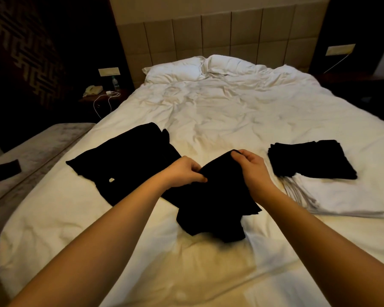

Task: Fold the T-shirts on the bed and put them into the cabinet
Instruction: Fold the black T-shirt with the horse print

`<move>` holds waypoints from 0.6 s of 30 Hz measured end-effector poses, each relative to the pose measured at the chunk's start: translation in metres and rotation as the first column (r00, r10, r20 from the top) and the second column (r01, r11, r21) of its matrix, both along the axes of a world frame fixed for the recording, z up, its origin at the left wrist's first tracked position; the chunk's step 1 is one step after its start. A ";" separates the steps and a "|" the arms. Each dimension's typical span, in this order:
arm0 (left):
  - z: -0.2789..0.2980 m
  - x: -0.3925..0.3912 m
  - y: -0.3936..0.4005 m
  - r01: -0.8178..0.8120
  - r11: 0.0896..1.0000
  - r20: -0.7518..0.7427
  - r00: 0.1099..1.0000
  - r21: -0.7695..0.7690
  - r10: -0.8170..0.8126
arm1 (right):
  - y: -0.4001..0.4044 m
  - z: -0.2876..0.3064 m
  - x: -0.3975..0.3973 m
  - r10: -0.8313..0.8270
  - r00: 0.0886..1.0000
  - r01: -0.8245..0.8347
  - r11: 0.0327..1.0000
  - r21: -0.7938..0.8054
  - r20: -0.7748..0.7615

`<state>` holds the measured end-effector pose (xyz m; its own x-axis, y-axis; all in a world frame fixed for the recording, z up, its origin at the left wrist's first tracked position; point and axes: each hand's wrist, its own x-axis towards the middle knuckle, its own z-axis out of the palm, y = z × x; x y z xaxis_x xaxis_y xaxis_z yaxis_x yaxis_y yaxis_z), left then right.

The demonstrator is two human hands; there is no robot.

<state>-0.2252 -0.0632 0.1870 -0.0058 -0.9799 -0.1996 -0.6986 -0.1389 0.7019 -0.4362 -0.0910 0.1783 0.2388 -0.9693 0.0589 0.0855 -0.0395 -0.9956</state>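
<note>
While both hands pinch top edge of crumpled black cotton T-shirt (215, 196) over white bed (208, 111), folding step just starting: left hand (184, 171) grips one corner, my right hand (251, 167) other. Next: shake flat, spread. Folded black stack (308, 158) right, unfolded black shirts (129, 160) left. Cabinet out of view; dark fabric hides seams.

bed (242, 111): white rumpled sheet | head end: two pillows (175, 70) | near left: unfolded black T-shirt (124, 156) | near centre: bunched black T-shirt (215, 204) | right: folded black stack (308, 158) atop folded white stack (341, 196)
</note>
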 end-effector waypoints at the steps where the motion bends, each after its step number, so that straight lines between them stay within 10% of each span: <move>1: -0.003 0.004 0.000 -0.028 0.999 0.009 1.000 -0.028 0.028 | -0.002 0.005 -0.003 -0.011 0.999 0.011 1.000 0.024 0.033; 7: -0.006 0.010 0.006 -0.142 0.962 0.181 0.966 -0.233 0.186 | -0.011 0.026 -0.023 -0.128 0.986 0.118 0.988 0.095 0.106; 12: 0.030 -0.006 0.009 -0.299 0.951 -0.607 0.771 -0.078 0.192 | -0.024 0.019 -0.037 -0.157 0.987 0.161 0.972 0.169 -0.038; 18: 0.061 -0.009 0.013 -0.198 0.978 -0.625 0.757 0.061 0.192 | -0.024 0.014 -0.042 -0.026 0.948 0.048 0.997 0.061 -0.319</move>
